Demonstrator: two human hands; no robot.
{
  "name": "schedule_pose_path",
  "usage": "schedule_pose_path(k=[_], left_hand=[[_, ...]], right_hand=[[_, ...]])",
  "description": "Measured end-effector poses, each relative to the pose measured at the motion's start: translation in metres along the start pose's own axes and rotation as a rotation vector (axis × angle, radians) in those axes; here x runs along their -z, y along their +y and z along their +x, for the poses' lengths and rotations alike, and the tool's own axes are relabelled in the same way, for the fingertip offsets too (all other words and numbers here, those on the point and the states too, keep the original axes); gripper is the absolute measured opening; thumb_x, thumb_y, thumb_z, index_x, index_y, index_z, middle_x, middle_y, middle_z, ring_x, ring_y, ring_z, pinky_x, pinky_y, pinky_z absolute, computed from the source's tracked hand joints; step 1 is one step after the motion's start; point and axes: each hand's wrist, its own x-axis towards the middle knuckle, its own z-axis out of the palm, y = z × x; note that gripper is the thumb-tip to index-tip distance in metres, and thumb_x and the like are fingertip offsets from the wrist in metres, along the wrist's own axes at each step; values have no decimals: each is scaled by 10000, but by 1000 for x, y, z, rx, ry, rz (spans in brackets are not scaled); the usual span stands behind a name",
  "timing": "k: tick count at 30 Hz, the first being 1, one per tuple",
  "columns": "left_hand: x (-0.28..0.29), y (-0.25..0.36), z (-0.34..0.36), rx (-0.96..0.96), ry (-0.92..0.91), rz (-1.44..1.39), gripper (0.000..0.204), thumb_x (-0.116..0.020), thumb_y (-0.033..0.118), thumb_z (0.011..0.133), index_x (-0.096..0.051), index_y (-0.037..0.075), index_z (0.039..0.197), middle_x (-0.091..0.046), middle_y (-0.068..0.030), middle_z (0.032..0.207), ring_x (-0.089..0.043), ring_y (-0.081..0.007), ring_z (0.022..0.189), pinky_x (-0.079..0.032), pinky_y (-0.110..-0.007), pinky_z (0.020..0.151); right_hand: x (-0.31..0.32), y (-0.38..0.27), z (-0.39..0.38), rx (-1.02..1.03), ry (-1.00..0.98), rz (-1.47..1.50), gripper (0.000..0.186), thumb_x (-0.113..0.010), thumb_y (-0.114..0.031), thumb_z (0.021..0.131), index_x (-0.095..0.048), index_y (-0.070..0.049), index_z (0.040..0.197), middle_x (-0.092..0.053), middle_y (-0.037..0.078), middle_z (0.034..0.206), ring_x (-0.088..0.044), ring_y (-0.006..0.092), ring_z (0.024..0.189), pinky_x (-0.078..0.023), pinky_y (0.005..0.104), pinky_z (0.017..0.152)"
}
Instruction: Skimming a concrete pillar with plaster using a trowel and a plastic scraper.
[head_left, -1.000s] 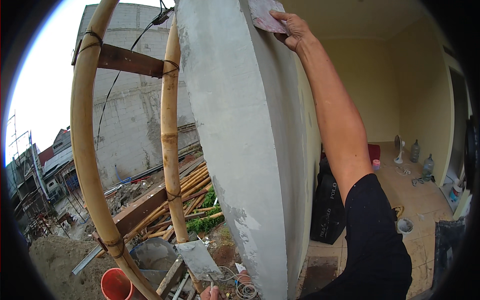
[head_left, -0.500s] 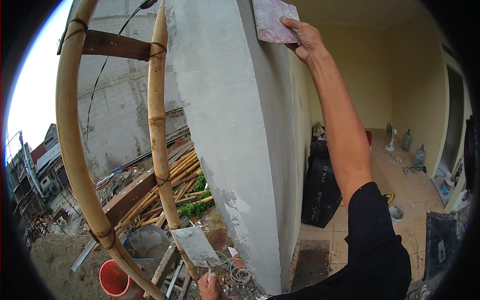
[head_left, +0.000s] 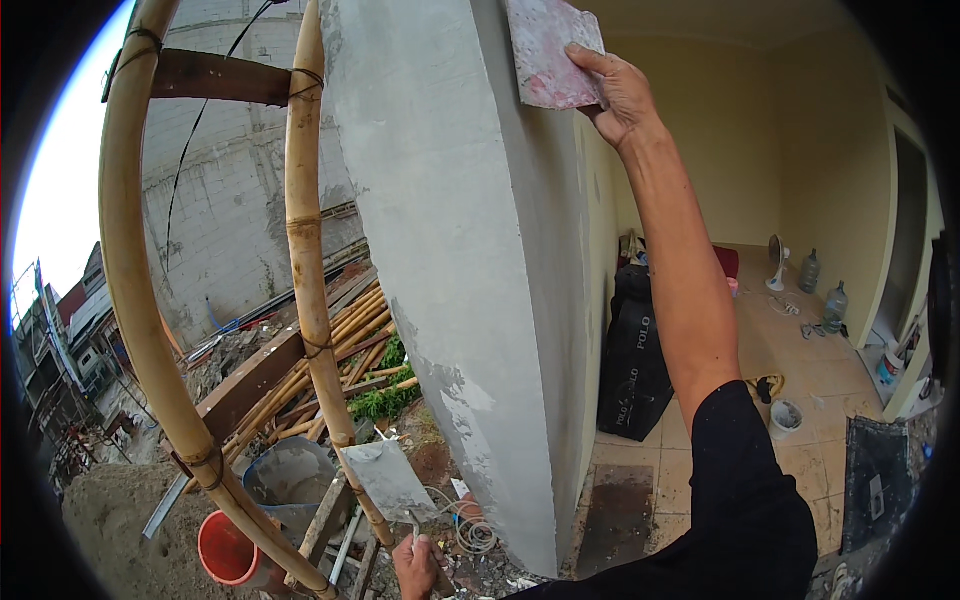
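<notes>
My right hand (head_left: 622, 95) is raised, fingers closed on a thin, flat rectangular sheet (head_left: 553, 55) with pinkish-white stains. The sheet lies against the shaded side face of a grey plastered wall end (head_left: 435, 250), by its upper corner. Low in front, my left hand (head_left: 415, 567) grips the handle of a plastering trowel (head_left: 390, 480). The trowel's flat, mortar-smeared metal blade points up and away, beside a bamboo pole. Lighter, rough patches mark the lower part of the wall's front face.
Bamboo ladder poles (head_left: 312, 250) with a wooden rung (head_left: 220, 78) stand to the left. Below are a red bucket (head_left: 228, 548), a grey tub (head_left: 290, 480), sand (head_left: 120, 520) and bamboo lengths. Inside the room at right stand a black bag (head_left: 637, 365), a fan (head_left: 776, 262) and a small pail (head_left: 786, 418).
My right hand has brought the sheet a little down along the wall edge. The view has shifted slightly; my left hand keeps hold of the trowel in about the same place.
</notes>
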Motion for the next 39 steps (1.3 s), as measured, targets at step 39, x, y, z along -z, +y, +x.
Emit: schedule_pose_path(k=[39], left_hand=[[5, 12, -19, -122, -42, 116, 343, -493, 264, 969, -526, 46, 706, -461, 0, 565, -403, -111, 503, -337, -310, 461]], right_hand=[[64, 19, -70, 35, 146, 6, 314, -630, -59, 859, -551, 20, 1152, -647, 90, 1049, -634, 182, 928, -522, 344, 851]])
